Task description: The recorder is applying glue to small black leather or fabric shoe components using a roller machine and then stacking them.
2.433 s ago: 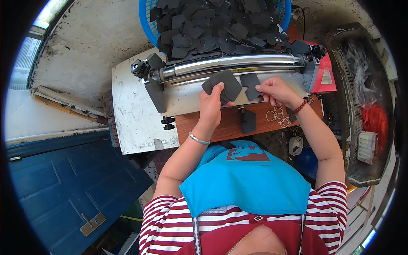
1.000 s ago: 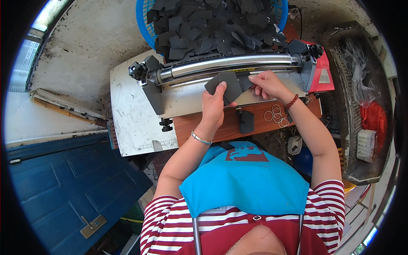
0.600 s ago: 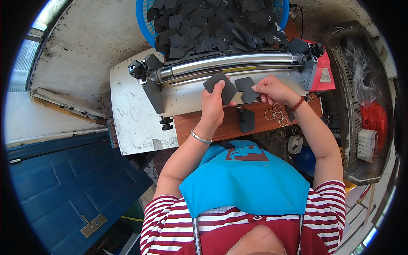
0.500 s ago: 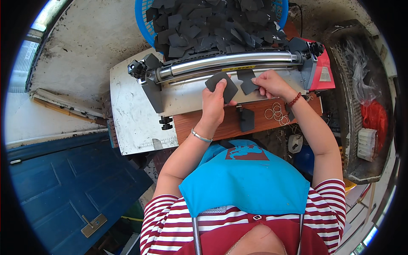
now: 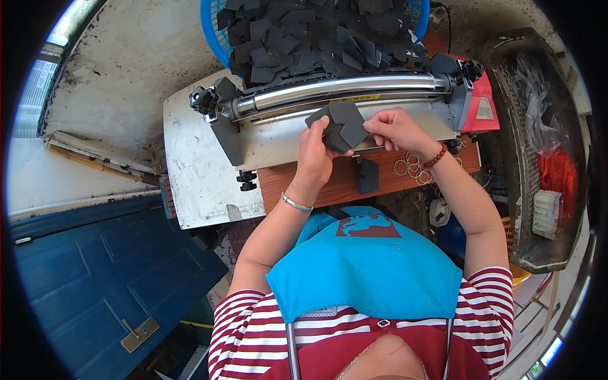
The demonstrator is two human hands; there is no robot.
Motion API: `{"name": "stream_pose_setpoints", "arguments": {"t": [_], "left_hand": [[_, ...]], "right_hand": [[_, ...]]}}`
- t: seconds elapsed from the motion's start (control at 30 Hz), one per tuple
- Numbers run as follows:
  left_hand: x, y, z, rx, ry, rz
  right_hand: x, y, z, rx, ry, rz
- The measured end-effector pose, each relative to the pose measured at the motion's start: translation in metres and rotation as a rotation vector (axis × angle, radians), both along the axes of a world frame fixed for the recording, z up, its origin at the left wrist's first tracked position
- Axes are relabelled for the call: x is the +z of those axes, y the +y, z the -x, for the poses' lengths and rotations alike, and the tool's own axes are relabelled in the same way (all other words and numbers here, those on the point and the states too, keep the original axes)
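Two bare hands meet in front of the long metal roller (image 5: pixel 345 88), near its middle. From where I stand, the left hand (image 5: pixel 315 152) has a small stack of dark sheets (image 5: pixel 333 134) clasped, thumb on top and fingers underneath. The right hand (image 5: pixel 399 132) has a narrow pinch, thumb and finger closed on the edge of one notched sheet (image 5: pixel 352 119).

Half a second ago that sheet was held clear of the stack, off to its right; now it overlaps the stack's top. I take that to mean the two are being brought together as one bundle, though I can't tell whether the sheet lies flat yet.

Behind the roller sits a blue basket (image 5: pixel 217 38) heaped with dark pieces (image 5: pixel 304 38). Nearer the person than the roller are another dark piece (image 5: pixel 368 177) and some pale rings (image 5: pixel 415 170).
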State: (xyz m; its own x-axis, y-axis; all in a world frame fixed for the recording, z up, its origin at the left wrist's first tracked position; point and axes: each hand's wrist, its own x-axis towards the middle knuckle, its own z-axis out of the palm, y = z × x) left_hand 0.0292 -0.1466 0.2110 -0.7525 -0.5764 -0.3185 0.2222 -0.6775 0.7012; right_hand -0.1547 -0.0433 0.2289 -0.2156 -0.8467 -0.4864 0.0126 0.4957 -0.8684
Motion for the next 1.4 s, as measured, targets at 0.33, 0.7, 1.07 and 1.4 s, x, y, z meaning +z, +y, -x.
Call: {"name": "stream_pose_setpoints", "arguments": {"t": [0.33, 0.7, 1.07, 1.4], "left_hand": [[-0.002, 0.004, 0.006, 0.026, -0.156, 0.121], [-0.005, -0.001, 0.001, 0.013, -0.069, 0.051], [-0.003, 0.005, 0.013, -0.013, -0.168, 0.108], [0.000, 0.003, 0.003, 0.055, -0.125, 0.100]], "right_hand": [[-0.008, -0.002, 0.020, -0.139, 0.097, -0.058], [0.000, 0.004, 0.011, 0.070, 0.062, -0.026], [-0.009, -0.004, -0.007, 0.068, 0.158, 0.072], [-0.007, 0.008, 0.027, 0.049, 0.087, -0.106]]}}
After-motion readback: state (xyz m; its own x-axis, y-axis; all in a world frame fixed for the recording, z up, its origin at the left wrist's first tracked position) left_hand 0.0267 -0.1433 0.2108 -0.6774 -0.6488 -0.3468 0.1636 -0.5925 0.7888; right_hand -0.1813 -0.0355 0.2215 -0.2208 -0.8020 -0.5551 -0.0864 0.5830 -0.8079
